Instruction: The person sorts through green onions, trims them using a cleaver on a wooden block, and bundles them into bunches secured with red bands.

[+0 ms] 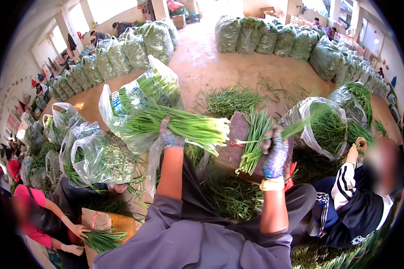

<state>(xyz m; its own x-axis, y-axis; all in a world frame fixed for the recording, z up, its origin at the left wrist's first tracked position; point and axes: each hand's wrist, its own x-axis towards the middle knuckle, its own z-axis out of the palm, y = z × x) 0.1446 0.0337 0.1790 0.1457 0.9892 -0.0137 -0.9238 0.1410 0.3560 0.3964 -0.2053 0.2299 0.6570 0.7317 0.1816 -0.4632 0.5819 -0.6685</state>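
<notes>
Green slender stalks with pale ends (195, 127), clamped in the gloved left grip (171, 136) beside the brown tabletop (238, 129), are best held level, ends even; how the blurred right grip (275, 154) stands, I cannot tell.

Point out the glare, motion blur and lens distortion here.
In the head view, daylight washes the far opening out to white; in the head view, the green streak beside the right hand is smeared, while the bundle of greens in the left hand looks sharper; in the head view, the room bends toward the black, rounded rim.
</notes>
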